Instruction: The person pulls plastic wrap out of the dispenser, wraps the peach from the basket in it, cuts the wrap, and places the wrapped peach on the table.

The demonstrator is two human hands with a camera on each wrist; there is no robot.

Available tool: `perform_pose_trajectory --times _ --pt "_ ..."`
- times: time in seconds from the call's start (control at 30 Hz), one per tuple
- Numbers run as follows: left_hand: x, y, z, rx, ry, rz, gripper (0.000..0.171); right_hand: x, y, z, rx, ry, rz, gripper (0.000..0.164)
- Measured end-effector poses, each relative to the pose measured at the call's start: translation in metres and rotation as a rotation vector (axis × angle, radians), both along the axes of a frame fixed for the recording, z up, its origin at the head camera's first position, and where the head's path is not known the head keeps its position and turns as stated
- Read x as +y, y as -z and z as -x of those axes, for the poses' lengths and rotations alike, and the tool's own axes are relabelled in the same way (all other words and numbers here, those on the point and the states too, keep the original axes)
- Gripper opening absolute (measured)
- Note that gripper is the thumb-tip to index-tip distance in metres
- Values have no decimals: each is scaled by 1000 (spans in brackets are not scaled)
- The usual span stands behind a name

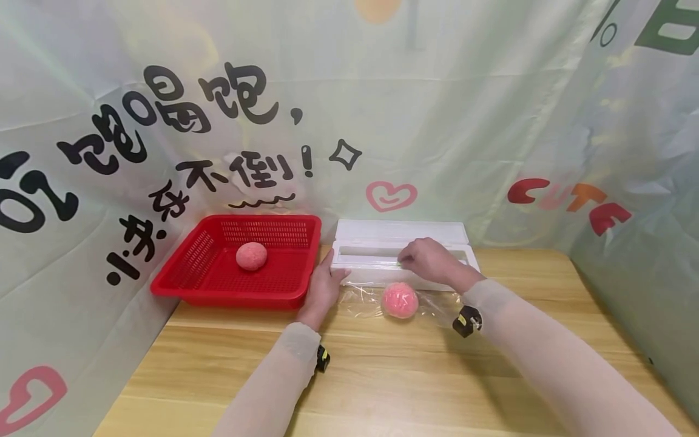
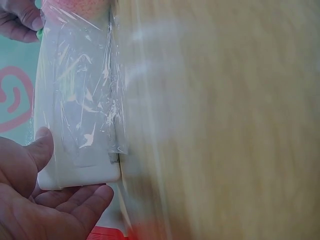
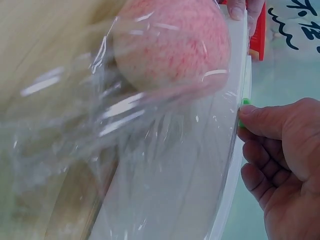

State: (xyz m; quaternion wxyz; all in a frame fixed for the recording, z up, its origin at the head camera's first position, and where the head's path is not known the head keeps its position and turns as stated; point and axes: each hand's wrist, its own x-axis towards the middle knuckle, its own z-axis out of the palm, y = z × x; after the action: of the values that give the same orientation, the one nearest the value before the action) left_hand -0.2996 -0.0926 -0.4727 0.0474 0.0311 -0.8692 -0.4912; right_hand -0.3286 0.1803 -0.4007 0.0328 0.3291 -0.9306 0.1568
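Note:
A white cling film dispenser box [image 1: 401, 230] stands at the back of the table with its lid raised. My left hand [image 1: 323, 290] grips its left end, the thumb on the near top edge and fingers round the end, as the left wrist view shows. At the front edge my right hand [image 1: 431, 260] pinches a small green slider cutter [image 3: 245, 101] between thumb and finger. Clear cling film [image 1: 360, 300] hangs from the box onto the table. A pink peach [image 1: 400, 300] sits in front of the box, with film over it in the right wrist view.
To the left of the box stands a red plastic basket [image 1: 240, 298] with another pink peach [image 1: 252, 256] inside. A printed cloth [image 1: 491, 121] hangs behind and at both sides of the wooden table [image 1: 382, 376].

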Motion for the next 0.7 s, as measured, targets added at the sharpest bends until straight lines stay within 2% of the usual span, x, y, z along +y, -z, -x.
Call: perform_pose_trajectory --times 0.7 --pt "1 -2 -3 -6 -7 -18 74 45 2 -5 3 44 13 14"
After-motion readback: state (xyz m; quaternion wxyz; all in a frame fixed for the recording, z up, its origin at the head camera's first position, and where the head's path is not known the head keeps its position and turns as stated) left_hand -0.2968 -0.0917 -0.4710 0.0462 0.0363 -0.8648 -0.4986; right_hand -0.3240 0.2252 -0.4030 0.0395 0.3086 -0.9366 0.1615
